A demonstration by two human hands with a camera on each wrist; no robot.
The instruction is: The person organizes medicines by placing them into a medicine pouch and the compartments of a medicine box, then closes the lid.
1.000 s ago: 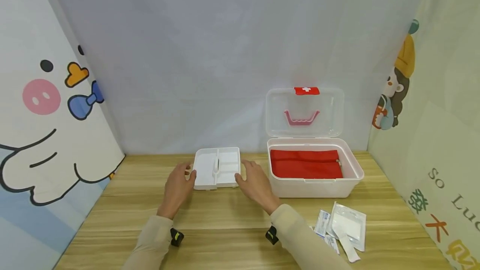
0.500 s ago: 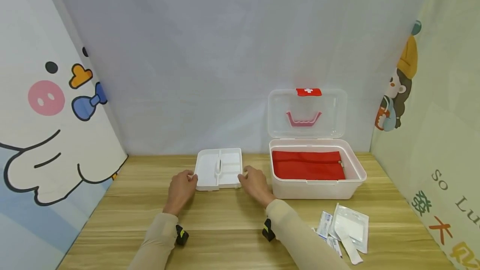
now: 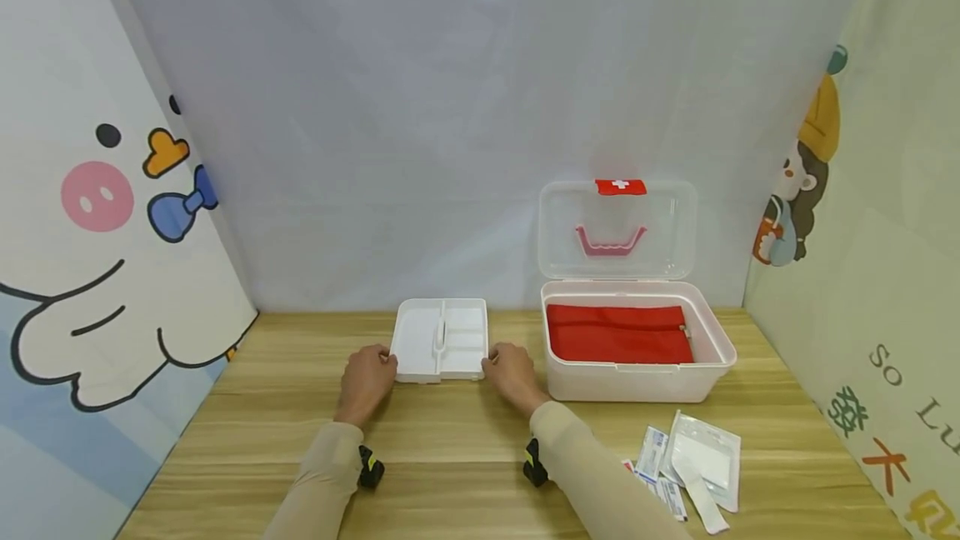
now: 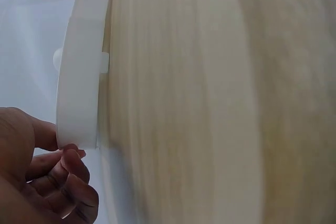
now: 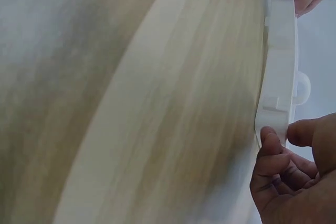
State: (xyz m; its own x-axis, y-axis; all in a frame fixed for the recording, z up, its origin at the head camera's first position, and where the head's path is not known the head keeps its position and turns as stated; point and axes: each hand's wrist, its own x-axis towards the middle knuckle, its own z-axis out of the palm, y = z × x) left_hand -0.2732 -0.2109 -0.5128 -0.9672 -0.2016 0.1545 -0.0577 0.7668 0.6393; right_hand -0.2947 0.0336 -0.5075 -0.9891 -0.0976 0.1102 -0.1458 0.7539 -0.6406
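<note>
A shallow white divided tray (image 3: 415, 342) with a small middle handle (image 3: 439, 337) lies at the back of the wooden table. My left hand (image 3: 365, 382) pinches its near left corner. On the opposite side, my right hand (image 3: 514, 375) pinches the near right corner. In the left wrist view, thumb and fingers meet at the end of the tray wall (image 4: 81, 82). The right wrist view has the thumb on the rim and a fingertip on the outer face of the tray (image 5: 280, 61). Whether the tray is slightly off the table cannot be told.
To the right stands an open first-aid box (image 3: 626, 383) with its clear lid (image 3: 617, 219) upright. A red pouch (image 3: 618, 344) lies inside it. Several white packets (image 3: 708, 457) and a white strip-shaped item (image 3: 701, 494) lie at the front right. A curtain (image 3: 390, 148) closes off the back.
My fingers have drawn in from both sides and now pinch the tray's near corners. The head view has shifted slightly; the box and packets have stayed put.
</note>
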